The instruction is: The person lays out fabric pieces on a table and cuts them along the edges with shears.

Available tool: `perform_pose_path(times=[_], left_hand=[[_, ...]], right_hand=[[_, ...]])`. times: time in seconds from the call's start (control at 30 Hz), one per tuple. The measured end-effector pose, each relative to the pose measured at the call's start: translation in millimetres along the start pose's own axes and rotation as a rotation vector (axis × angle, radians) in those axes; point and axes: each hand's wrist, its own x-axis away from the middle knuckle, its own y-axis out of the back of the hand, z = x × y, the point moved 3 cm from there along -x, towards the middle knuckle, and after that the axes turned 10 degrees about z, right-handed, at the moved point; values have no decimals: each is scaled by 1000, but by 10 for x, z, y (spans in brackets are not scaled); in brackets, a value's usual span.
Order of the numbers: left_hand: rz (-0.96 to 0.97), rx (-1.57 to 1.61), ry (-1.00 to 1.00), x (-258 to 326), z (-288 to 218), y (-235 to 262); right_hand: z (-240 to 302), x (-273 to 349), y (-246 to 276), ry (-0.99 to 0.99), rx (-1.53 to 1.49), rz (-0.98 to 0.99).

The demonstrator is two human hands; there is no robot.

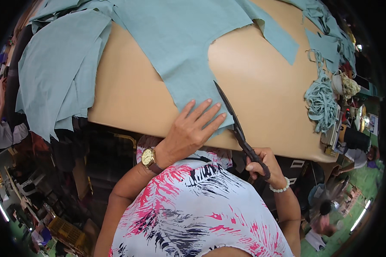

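Observation:
A pale blue-green piece of fabric (188, 64) stretches over the tan table toward its front edge. Fingers spread, my left hand (193, 124) lies flat on the near end of this cloth and presses it to the tabletop. My right hand (261, 162) is closed round the handles of dark fabric scissors (240, 132), just off the table's front edge. The blades point up and away along the cloth's right edge, close by my left fingertips. They look nearly closed; whether cloth lies between them I cannot tell.
The tan table (261, 90) has a curved front edge. Stacked blue-green fabric pieces (64, 68) hang over its left side. At the right lie a tangle of fabric strips (322, 103) and more cloth scraps (326, 47). A yellow crate (66, 231) stands at lower left; people are around.

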Motion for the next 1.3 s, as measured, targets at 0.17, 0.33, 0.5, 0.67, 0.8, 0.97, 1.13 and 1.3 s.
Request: perform_pose_path(times=[0.17,0.33,0.5,0.67,0.8,0.97,1.13,1.3], left_hand=[[7,3,-10,3,12,-5],[13,1,-11,13,12,-20],[19,8,-3,12,23,-20],[5,26,-10,5,2,-3],[-14,49,-29,7,-33,-8],[-21,65,-52,34,-40,-28],[-17,77,-57,59,-53,-22],[-28,104,-44,54,-61,5]], right_hand=[[-20,16,40,-22,52,-5],[-29,27,46,-43,39,1],[-17,21,24,-99,68,-19],[-62,20,25,-39,40,12],[4,-35,14,7,14,19],[16,-44,5,11,28,11],[9,-33,-23,-37,43,-4],[-11,-39,-56,-46,35,-20]])
